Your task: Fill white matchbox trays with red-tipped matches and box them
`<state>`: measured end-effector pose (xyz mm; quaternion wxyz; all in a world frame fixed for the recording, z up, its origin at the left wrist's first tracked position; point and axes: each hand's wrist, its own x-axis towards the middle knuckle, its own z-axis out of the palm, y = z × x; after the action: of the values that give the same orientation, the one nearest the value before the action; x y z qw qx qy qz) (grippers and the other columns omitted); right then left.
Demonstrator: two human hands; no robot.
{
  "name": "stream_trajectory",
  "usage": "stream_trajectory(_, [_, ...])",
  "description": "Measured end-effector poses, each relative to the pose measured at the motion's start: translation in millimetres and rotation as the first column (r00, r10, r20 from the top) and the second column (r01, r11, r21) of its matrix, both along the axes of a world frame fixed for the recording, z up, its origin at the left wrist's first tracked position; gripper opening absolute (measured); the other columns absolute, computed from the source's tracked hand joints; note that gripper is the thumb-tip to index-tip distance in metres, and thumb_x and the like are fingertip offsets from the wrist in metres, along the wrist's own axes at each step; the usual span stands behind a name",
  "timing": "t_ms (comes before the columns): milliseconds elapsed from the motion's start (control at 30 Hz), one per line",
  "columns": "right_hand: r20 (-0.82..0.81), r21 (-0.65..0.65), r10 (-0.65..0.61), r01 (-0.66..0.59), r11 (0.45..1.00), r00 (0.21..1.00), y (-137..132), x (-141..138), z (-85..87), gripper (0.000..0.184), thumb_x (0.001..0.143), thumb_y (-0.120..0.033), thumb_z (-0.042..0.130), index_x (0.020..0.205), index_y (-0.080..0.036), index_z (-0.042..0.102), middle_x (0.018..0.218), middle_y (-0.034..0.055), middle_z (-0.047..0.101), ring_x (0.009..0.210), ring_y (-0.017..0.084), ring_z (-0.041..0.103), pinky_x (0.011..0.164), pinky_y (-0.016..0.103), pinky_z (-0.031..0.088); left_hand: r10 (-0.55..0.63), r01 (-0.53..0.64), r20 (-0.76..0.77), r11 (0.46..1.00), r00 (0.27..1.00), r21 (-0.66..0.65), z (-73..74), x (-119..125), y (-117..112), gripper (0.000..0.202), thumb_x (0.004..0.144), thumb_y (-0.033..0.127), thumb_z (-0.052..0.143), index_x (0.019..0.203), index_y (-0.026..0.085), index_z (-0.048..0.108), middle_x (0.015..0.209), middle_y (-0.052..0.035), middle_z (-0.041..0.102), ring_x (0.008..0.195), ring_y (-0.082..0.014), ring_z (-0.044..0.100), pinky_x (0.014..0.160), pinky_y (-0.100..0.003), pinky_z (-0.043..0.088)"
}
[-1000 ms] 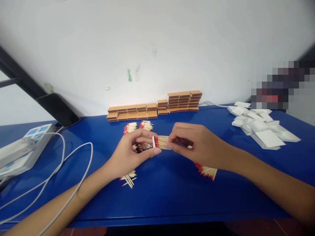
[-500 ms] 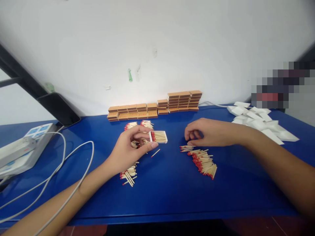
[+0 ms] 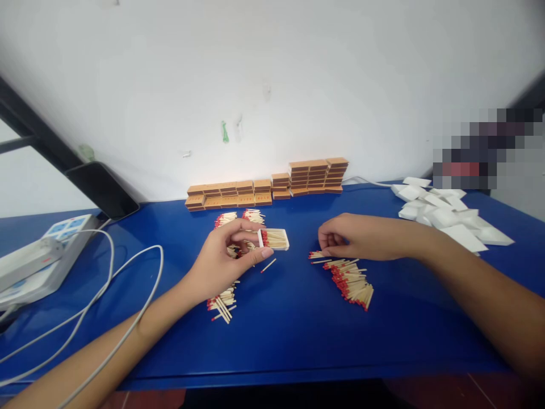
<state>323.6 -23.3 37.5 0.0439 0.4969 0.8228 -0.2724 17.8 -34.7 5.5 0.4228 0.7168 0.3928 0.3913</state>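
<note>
Between the thumb and fingers of my left hand (image 3: 232,250) is a white matchbox tray (image 3: 276,239) with red-headed matches lying in it. My right hand (image 3: 340,236) is closed in a pinch on a few matches (image 3: 315,255) at the top of the right-hand match pile (image 3: 349,281). One loose match (image 3: 268,265) lies on the blue table (image 3: 272,329) just below the tray. More matches (image 3: 223,301) lie in heaps beneath and around my left hand, partly hidden by it.
Stacked brown matchboxes (image 3: 238,193) line the wall. White empty trays (image 3: 447,213) are heaped at the right. On the left are a power strip (image 3: 63,233), a black phone-like slab (image 3: 102,187) and a white cable (image 3: 113,272) looping over my left forearm.
My right hand has lowered slightly onto the matches, and its fingers have closed on a few of them. The left hand and the tray stay almost where they were.
</note>
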Motion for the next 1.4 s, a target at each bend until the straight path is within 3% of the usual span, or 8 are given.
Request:
stream_trajectory(333, [0.009, -0.004, -0.012, 0.012, 1.0, 1.0, -1.3, -2.9, -2.3, 0.022, 0.091, -0.041, 0.062, 0.084, -0.02, 0.066, 0.08, 0.0043, 0.072, 0.063, 0.017, 0.057, 0.057, 0.03, 0.039, -0.006, 0.006, -0.002, 1.0, 1.0, 0.011, 2.0, 0.8, -0.6, 0.039, 0.081, 0.036, 0.088, 0.108, 0.016, 0.069, 0.09, -0.0071, 0.079, 0.073, -0.0157, 0.069, 0.069, -0.028, 0.054])
stream_trajectory(567, [-0.003, 0.0, -0.011, 0.011, 1.0, 1.0, 3.9, -0.6, -10.2, 0.018, 0.088, -0.038, 0.063, 0.081, -0.022, 0.065, 0.074, 0.0012, 0.069, 0.061, 0.015, 0.052, 0.054, 0.029, 0.036, -0.008, 0.008, 0.007, 1.0, 1.0, 0.004, 1.2, 1.4, -0.8, 0.04, 0.081, 0.037, 0.088, 0.109, 0.017, 0.068, 0.092, -0.0078, 0.08, 0.082, -0.0199, 0.074, 0.07, -0.029, 0.056])
stream_trajectory(933, [-0.009, -0.022, -0.03, 0.03, 0.999, 1.0, 1.6, -1.4, -7.8, 0.034, 0.091, -0.056, 0.061, 0.083, -0.023, 0.066, 0.078, 0.003, 0.072, 0.063, 0.017, 0.057, 0.056, 0.029, 0.038, 0.008, -0.007, -0.024, 0.999, 1.0, 0.034, 4.8, 1.9, -4.0, 0.038, 0.081, 0.036, 0.089, 0.107, 0.017, 0.07, 0.086, -0.0054, 0.079, 0.075, -0.0173, 0.071, 0.067, -0.028, 0.052])
stream_trajectory(1400, [0.006, 0.033, -0.035, 0.034, 0.999, 0.999, 1.1, -1.0, -6.9, 0.016, 0.089, -0.037, 0.063, 0.084, -0.022, 0.067, 0.08, 0.0028, 0.073, 0.064, 0.017, 0.061, 0.055, 0.029, 0.04, 0.001, -0.001, -0.021, 1.0, 1.0, 0.008, 5.1, 2.9, -4.6, 0.038, 0.079, 0.037, 0.089, 0.106, 0.017, 0.07, 0.091, -0.0069, 0.08, 0.081, -0.0197, 0.074, 0.067, -0.028, 0.053])
